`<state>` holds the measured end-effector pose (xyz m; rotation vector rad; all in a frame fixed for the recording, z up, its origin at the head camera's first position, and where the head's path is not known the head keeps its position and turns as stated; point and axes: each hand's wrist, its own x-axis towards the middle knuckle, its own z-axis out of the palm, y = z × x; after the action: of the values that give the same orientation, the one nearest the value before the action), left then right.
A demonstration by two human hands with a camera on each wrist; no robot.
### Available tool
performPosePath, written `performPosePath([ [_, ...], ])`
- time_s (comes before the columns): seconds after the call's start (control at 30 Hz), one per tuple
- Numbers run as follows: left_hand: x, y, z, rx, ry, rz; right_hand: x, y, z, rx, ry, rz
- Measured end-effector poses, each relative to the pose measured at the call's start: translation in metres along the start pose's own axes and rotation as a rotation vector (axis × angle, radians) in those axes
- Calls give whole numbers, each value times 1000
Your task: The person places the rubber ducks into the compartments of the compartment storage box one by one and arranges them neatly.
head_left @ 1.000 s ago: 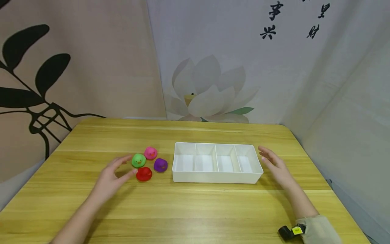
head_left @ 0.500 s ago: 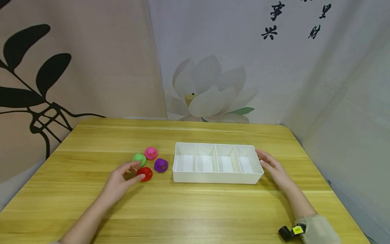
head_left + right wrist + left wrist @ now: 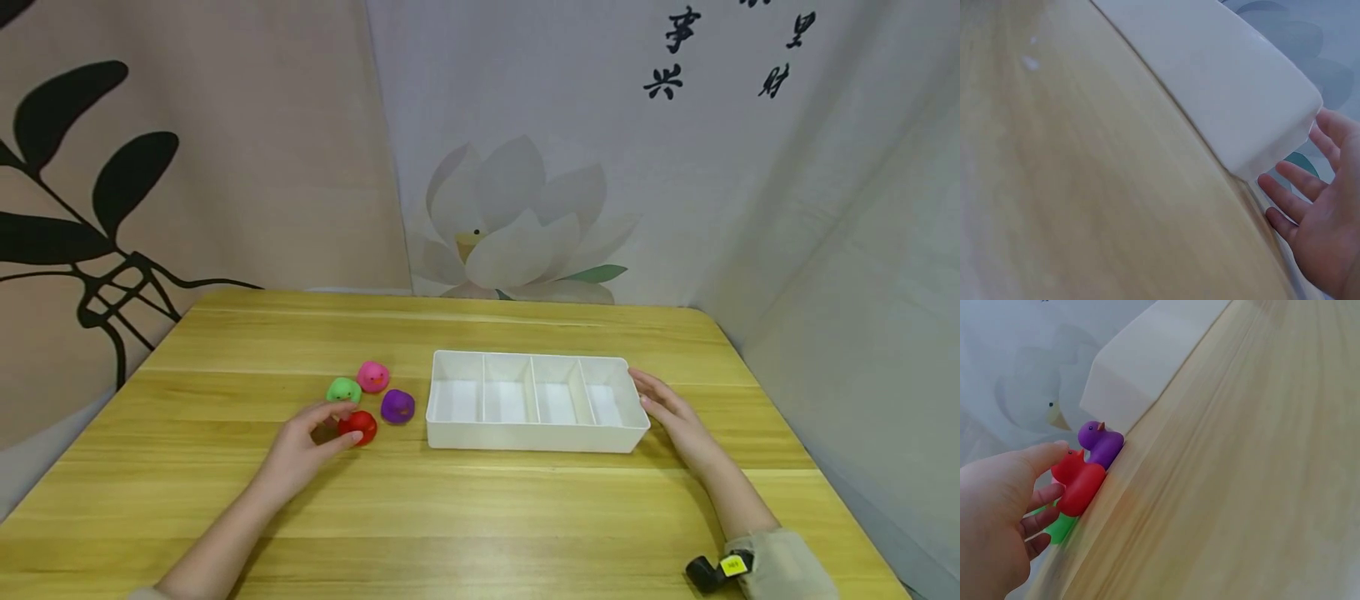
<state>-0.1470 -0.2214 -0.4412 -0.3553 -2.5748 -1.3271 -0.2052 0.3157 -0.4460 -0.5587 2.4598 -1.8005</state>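
Note:
A red rubber duck point(image 3: 358, 427) stands on the table, between the thumb and curled fingers of my left hand point(image 3: 300, 446). In the left wrist view the thumb is at the head of the red duck point(image 3: 1082, 487). Close by are a green duck point(image 3: 342, 390), a pink duck point(image 3: 372, 377) and a purple duck point(image 3: 397, 407); the green one is partly hidden in the left wrist view. My right hand point(image 3: 678, 421) touches the right end of a white divided box point(image 3: 536, 437), its fingers extended and spread in the right wrist view.
The box has several compartments in one row, with nothing seen in them. A wooden table point(image 3: 480, 525) bears everything. Behind it hangs a printed curtain point(image 3: 525, 83). A small black device point(image 3: 705, 573) is on the right sleeve.
My left hand has moved right and closed in around the red duck. My right hand has come left against the end of the box. The ducks and box stay in place.

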Motion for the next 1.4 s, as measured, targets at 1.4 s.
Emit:
performPosePath([
  [1.4,19,42,-5,5,4,-8,0,1,1,25,-5,41],
])
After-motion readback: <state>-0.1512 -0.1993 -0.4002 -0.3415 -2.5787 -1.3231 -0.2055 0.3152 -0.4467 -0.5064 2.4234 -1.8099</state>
